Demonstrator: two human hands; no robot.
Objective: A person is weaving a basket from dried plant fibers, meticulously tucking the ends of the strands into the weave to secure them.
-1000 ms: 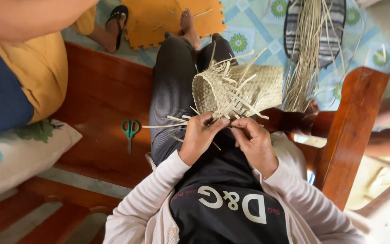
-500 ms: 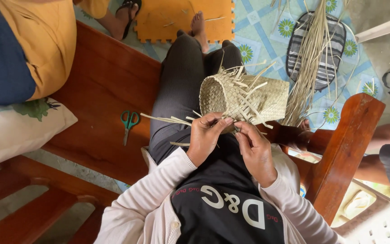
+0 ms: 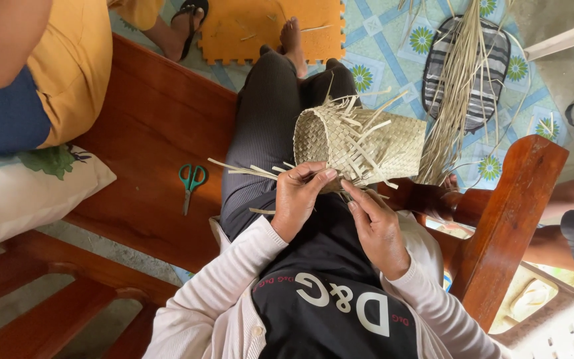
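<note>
A half-woven basket (image 3: pixel 360 143) of pale dried leaf strips lies on my lap, its loose ends sticking out on all sides. My left hand (image 3: pixel 298 197) pinches strips at the basket's near edge, fingers curled around them. My right hand (image 3: pixel 379 226) grips other strips just beside it, thumb and fingers pressed together under the basket's rim. Loose strips (image 3: pixel 247 170) fan out to the left over my dark trouser leg.
Green-handled scissors (image 3: pixel 191 182) lie on the wooden bench (image 3: pixel 147 126) to my left. A person in a yellow shirt (image 3: pixel 68 60) sits at the far left beside a cushion (image 3: pixel 21 193). A bundle of dried strips (image 3: pixel 456 86) hangs at upper right. Another person's leg (image 3: pixel 566 199) is at right.
The view has shifted slightly and the basket has turned a little on my lap. Both hands stay on the strips at its near edge, fingers working them.
</note>
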